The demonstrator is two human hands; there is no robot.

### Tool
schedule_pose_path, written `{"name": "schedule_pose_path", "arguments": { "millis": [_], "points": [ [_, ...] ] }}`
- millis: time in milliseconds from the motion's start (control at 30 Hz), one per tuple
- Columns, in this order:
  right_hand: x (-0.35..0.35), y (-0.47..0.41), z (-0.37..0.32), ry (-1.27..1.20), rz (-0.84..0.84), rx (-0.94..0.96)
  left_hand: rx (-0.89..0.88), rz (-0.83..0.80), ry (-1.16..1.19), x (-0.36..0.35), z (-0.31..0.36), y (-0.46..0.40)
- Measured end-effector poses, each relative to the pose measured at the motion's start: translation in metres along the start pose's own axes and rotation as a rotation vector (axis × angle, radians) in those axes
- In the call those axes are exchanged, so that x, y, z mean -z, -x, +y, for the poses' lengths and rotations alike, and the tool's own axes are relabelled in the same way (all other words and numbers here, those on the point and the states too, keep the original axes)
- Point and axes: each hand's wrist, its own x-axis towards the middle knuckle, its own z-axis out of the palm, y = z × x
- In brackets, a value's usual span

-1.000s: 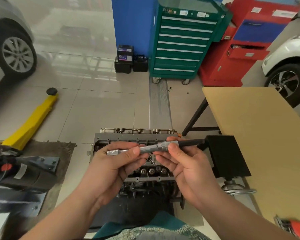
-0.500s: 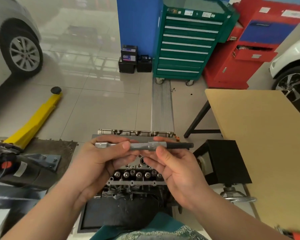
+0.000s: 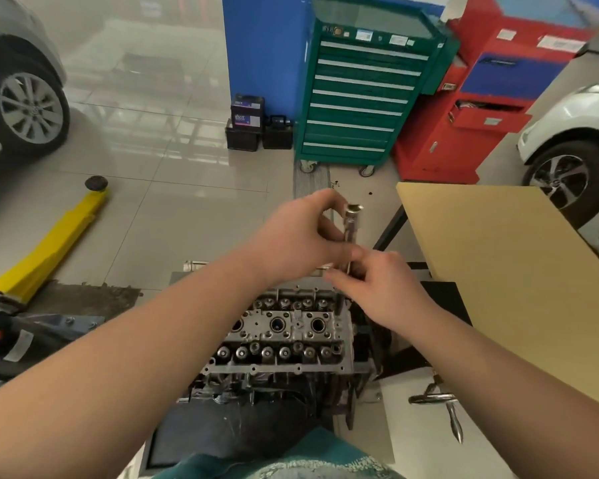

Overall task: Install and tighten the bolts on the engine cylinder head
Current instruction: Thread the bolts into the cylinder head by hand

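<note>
The left hand (image 3: 291, 236) has its grip pinched round the upper shaft of a metal ratchet wrench (image 3: 350, 229), thumb and fingers curled about it just under the tool's silver head; the wrench stands nearly upright, its head above that grip and its thin lower shaft running down toward the engine; just below the left grip the right hand (image 3: 377, 288) pinches the lower part of the same wrench, fingertips closed on the shaft; the tool's lower end is hidden behind the right hand, so whether it sits on a bolt cannot be told; under and nearer than both grips lies the cylinder head (image 3: 284, 337), at its far right corner directly beneath the right grip, with three round wells along the middle and rows of valve tops on its near and far sides; it rests on a dark engine stand (image 3: 242, 430); to the right of the grips stands a tan desk (image 3: 519, 271), with a steel T-handle tool (image 3: 443, 406) lying on the floor below its near edge; far to the left of the grips lies a yellow floor jack (image 3: 52, 243); beyond them stand a green tool cabinet (image 3: 360, 98), a red cabinet (image 3: 478, 108), and batteries (image 3: 248, 122) on the tiled floor (image 3: 173, 202); car wheels show at both edges.
</note>
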Motion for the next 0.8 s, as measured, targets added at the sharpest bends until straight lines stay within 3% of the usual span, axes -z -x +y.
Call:
{"name": "schedule_pose_path", "arguments": {
  "millis": [100,267,800],
  "points": [
    [-0.013,-0.008,0.028,-0.118,-0.02,-0.167,-0.074,-0.063,0.085,-0.008,-0.016,-0.018],
    [-0.044,-0.016,0.06,-0.188,0.06,-0.258,-0.156,-0.141,0.045,-0.025,-0.031,-0.043],
    [-0.074,-0.024,0.082,-0.127,0.04,-0.266,-0.023,-0.156,0.166,-0.048,-0.062,-0.057]
  ]
}}
